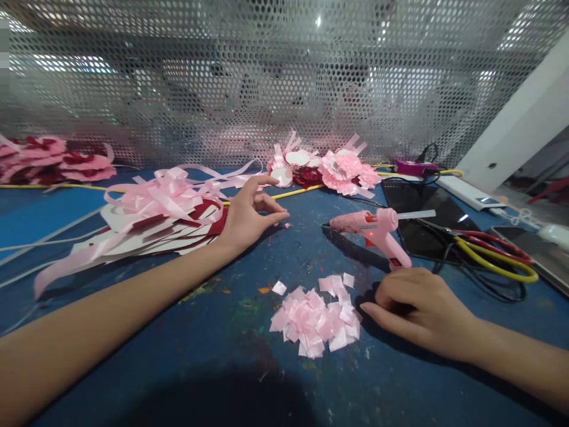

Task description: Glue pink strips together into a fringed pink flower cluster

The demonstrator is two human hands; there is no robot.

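Observation:
My left hand (248,214) hovers over the blue table with thumb and fingers apart, holding nothing visible. Tiny pink bits (287,225) lie just below its fingertips. My right hand (420,308) rests curled on the table, its thumb pointing toward a heap of cut pink ribbon squares (306,320); no object shows in its fingers. Beyond that hand a pink glue gun (368,225), with a clear glue stick in its back, lies with its nozzle to the left. Left of my left hand are looped pink ribbons (164,196) on a stack of white and red cut pieces (133,249).
Pink rosettes (344,169) with ribbon tails sit at the back, and pink and dark red ones (48,160) at far left. A perforated metal panel (275,89) closes off the back. On the right lie a black tablet (427,207), coiled cables (498,261) and a white power strip (466,193).

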